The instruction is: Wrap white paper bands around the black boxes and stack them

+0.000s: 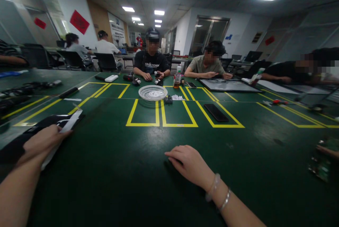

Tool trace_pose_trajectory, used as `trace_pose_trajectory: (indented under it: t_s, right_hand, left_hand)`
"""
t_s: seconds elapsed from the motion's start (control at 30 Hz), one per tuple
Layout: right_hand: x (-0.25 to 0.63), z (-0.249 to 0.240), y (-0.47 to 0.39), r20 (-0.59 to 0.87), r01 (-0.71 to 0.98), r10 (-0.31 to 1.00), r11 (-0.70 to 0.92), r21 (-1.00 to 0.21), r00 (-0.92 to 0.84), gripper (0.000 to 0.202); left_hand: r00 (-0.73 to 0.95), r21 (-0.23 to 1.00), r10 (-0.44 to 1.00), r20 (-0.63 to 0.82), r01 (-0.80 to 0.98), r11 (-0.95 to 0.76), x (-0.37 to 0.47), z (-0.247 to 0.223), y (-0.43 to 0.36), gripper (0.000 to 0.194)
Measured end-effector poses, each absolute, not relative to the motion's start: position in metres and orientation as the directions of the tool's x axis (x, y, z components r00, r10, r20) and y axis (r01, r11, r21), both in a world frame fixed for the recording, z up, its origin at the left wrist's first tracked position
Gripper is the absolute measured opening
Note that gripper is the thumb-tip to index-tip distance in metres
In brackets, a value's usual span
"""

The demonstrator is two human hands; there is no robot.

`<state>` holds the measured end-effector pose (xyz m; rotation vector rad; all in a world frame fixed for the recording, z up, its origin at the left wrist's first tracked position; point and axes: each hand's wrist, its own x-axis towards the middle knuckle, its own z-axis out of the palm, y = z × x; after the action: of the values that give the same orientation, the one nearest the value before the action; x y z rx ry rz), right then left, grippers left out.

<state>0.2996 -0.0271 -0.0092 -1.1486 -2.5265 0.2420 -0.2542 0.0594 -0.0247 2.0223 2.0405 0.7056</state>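
My left hand (45, 141) is closed on a thin white strip-like sheet (71, 121), seen nearly edge-on at the left; its exact kind I cannot make out. Beneath and behind that hand is a black item like fabric or a bag (19, 141), with a bit of white marking. My right hand (189, 163), with two bracelets at the wrist, is over the green table (119, 177) near the middle. Its fingers stretch out to the left and hold nothing. The nearest object ahead of it is a dark phone-like slab (215, 112), well apart from the fingers.
A white round basket (153, 93) stands mid-table beyond yellow tape outlines, near a bottle (177, 78). Black cables (23, 91) lie at left. Co-workers sit across and to the right; at the right edge a person's hand (328, 151) holds a green circuit board (319, 167).
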Motion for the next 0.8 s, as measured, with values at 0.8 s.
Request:
trace_pose_trajectory:
  t_s: [0.8]
  right_hand:
    - [0.294, -0.002, -0.029, 0.181, 0.675, 0.731, 0.679, -0.289, -0.658, 0.063]
  left_hand:
    - [0.698, 0.562, 0.694, 0.179, 0.506, -0.654, -0.033, 0.005, 0.011, 0.033]
